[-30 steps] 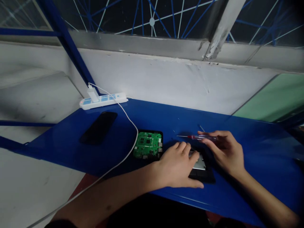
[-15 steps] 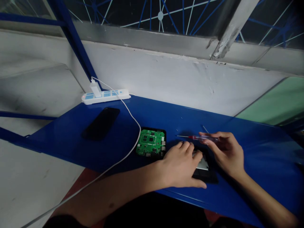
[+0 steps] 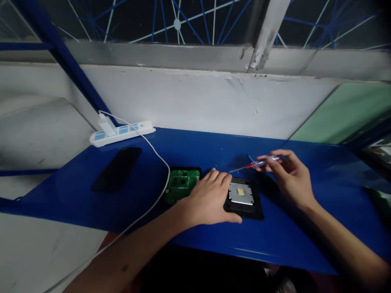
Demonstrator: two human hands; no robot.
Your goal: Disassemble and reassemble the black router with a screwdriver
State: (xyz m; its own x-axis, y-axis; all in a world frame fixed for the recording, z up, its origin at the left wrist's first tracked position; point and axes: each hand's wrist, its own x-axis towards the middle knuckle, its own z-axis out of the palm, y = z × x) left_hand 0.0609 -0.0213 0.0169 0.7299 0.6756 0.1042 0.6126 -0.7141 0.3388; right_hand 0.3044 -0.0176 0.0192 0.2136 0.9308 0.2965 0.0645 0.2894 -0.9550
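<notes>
My left hand (image 3: pixel 213 197) lies palm down with its fingers spread, between a green circuit board (image 3: pixel 180 183) and a black cover, touching the cover's left side. The cover (image 3: pixel 259 209) bears a silver metal plate (image 3: pixel 235 196) with a small yellowish pad at its centre. My right hand (image 3: pixel 291 177) pinches the clear handle of a screwdriver (image 3: pixel 263 162), whose red collar and thin shaft point left, with the tip close to the table above the cover. The board sits in a black case, partly behind my left hand.
A white power strip (image 3: pixel 122 133) with a plugged-in charger stands at the back left. Its white cable (image 3: pixel 155 201) crosses the board's left edge. A black phone (image 3: pixel 117 169) lies at the left. Small screws are scattered behind the cover.
The view has shifted, moving the scene mostly left. My left hand has moved off the metal plate towards the board, uncovering the plate and pad. The screwdriver now tilts more, its tip lower.
</notes>
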